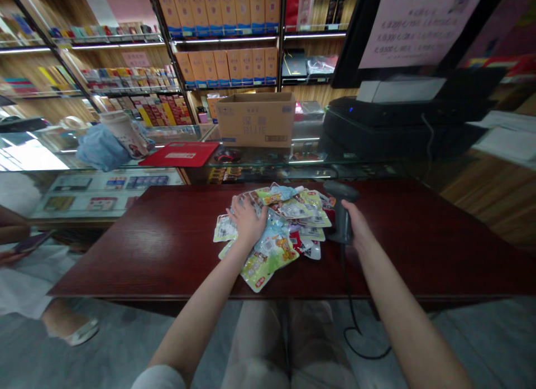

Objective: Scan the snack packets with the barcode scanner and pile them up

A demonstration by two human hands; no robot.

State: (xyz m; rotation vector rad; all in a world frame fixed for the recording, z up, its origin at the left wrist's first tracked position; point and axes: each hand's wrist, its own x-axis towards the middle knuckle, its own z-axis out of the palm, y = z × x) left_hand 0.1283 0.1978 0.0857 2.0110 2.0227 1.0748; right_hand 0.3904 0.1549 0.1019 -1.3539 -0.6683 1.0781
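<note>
A heap of glossy snack pouches (272,255) in green, blue, white and red lies on the dark red table (176,238). My left hand (248,219) rests flat on the left part of the heap, fingers spread. Just right of the pouches, my right hand (355,224) is wrapped round the handle of a black barcode scanner (344,224). The scanner's head points left, over the heap's right edge. From its base a black cable (352,305) runs down past the table's front edge and loops below it.
Behind the table is a glass counter with a cardboard box (255,121), a red folder (182,154), a cup (122,133) on blue cloth and a black printer (377,129). Stocked shelves rise at the back. At far left, a seated person holds a phone (33,241).
</note>
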